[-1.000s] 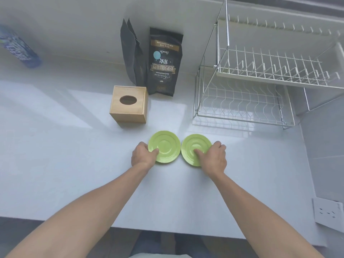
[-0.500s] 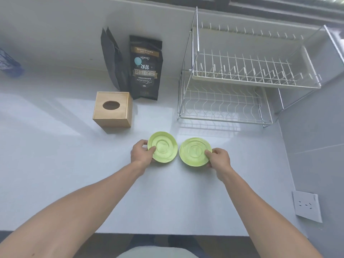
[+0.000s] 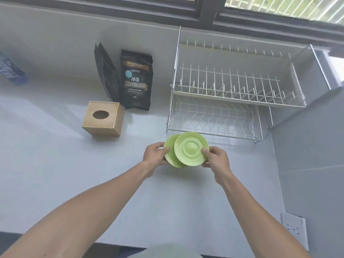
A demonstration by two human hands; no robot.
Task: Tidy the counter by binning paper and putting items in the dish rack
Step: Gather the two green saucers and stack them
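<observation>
Head view: both hands, left [image 3: 156, 155] and right [image 3: 216, 158], each pinch a green saucer [image 3: 191, 148], overlapped above the counter [image 3: 55, 164].

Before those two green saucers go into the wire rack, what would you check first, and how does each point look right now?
1. Left hand grips the rear light-green round saucer: ok.
2. Right hand grips the front light-green round saucer: ok.
3. Saucers overlap; touching or apart: cannot tell.
4. Upper tier of the white-and-chrome wire dish rack has free slots: ok.
5. Path to the rack clear of the wooden tissue box: ok.
</observation>
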